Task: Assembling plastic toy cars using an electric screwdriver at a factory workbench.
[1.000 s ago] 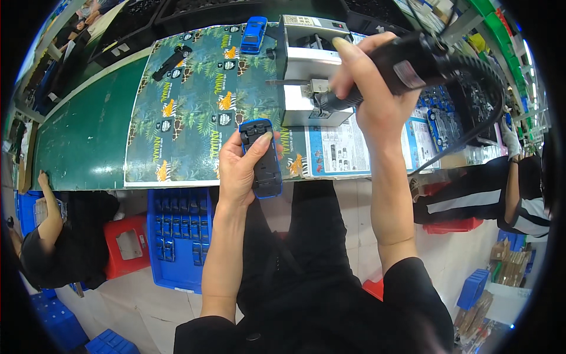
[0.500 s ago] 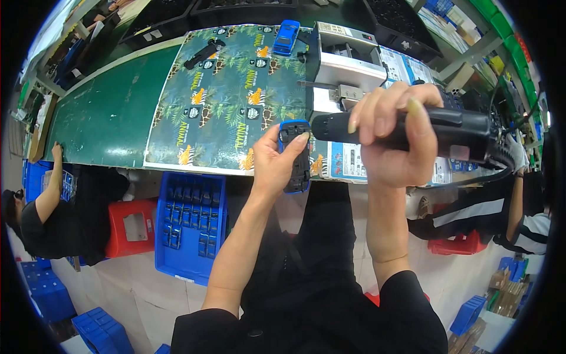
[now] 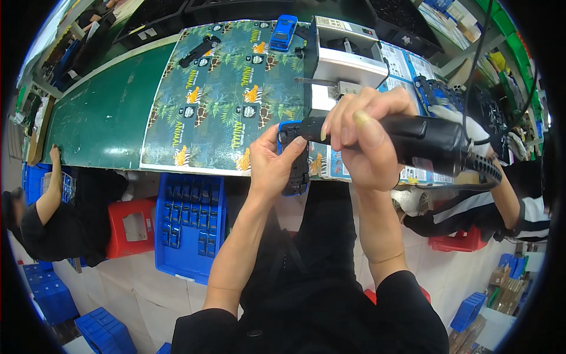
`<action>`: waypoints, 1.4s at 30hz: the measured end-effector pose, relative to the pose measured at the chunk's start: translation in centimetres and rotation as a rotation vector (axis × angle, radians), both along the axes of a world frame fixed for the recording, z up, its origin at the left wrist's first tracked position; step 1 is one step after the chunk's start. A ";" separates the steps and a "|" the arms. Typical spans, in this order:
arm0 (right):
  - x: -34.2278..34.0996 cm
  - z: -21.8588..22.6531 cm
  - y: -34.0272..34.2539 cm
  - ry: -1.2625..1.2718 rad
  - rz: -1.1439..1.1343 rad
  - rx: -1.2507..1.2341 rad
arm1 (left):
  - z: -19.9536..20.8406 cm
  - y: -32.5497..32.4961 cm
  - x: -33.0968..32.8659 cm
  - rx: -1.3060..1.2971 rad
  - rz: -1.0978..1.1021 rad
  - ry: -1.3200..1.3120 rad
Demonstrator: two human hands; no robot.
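My left hand [image 3: 274, 159] grips a blue toy car [image 3: 299, 171] at the table's front edge, its black underside turned up. My right hand [image 3: 371, 135] is wrapped round a black electric screwdriver [image 3: 421, 141] held sideways. The tool's tip meets the car's underside near my left thumb; the exact contact point is hidden. Farther off on the patterned mat lie a blue car body [image 3: 283, 33] and a black car chassis [image 3: 199, 51]. Beyond my right hand stands a metal box-shaped machine [image 3: 348, 59].
A blue crate [image 3: 188, 259] with several blue cars stands below the table at left, beside a red stool [image 3: 131, 229]. Black bins [image 3: 153, 23] line the back. Co-workers sit at both sides; the right one's gloved hand [image 3: 463, 121] is near more cars [image 3: 436, 94]. A cable trails from the screwdriver.
My right hand has moved the screwdriver left, bringing its tip onto the car's underside. My left hand has barely moved. The right co-worker's gloved hand has reached in toward the table.
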State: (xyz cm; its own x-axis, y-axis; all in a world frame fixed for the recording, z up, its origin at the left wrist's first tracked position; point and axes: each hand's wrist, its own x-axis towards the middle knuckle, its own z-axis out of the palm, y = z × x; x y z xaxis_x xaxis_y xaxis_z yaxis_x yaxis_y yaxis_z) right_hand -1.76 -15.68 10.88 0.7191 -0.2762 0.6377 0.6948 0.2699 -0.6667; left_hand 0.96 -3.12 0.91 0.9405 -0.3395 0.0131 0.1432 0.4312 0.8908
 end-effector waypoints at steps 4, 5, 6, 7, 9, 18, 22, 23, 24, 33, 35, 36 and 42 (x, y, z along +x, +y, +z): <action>0.0 -0.7 0.0 -0.008 -0.026 -0.070 | 0.0 -0.2 0.0 0.043 0.010 -0.030; 0.0 -0.8 -0.1 -0.016 -0.028 -0.081 | 0.1 -0.2 0.1 0.048 0.006 -0.035; 0.0 -0.8 -0.1 -0.026 -0.031 -0.091 | 0.1 -0.2 0.1 0.050 0.006 -0.035; 0.1 -0.9 -0.1 -0.026 -0.030 -0.088 | 0.1 -0.2 0.1 0.043 0.013 -0.030; 0.1 -1.0 0.1 -0.020 -0.013 -0.065 | 0.2 -0.2 0.1 0.036 0.019 -0.027; -0.6 -0.9 -0.1 -0.050 -0.041 -0.070 | 0.6 0.0 -0.4 0.059 0.006 -0.018; -1.0 1.9 -1.1 -0.174 0.051 -0.065 | 0.7 0.4 0.1 -0.061 0.045 0.053; -1.3 3.0 -1.7 -0.204 0.018 -0.031 | 0.9 0.8 0.4 -0.120 0.037 0.177; -1.5 3.7 -2.6 -0.233 -0.013 0.002 | 1.0 1.2 0.9 -0.123 0.038 0.174; 1.6 3.0 -5.3 -0.063 -0.283 -0.052 | -0.6 1.3 2.0 -0.340 -0.008 0.270; 1.7 2.8 -5.2 -0.050 -0.302 -0.069 | -0.8 1.4 2.1 -0.333 -0.023 0.289; 1.8 2.6 -5.2 -0.030 -0.332 -0.124 | -0.8 1.3 2.2 -0.338 -0.015 0.278; 2.7 4.1 -4.8 0.156 -0.348 -0.362 | -1.1 1.2 2.1 -0.328 0.031 0.256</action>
State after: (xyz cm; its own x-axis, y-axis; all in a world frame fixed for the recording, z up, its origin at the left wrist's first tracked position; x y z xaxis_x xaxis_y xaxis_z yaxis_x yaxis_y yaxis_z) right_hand 0.94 -20.50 15.00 0.7183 -0.2969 0.6292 0.5873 -0.2260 -0.7772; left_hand 3.11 -1.92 -0.17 0.9370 -0.3279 -0.1203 0.3252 0.6934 0.6430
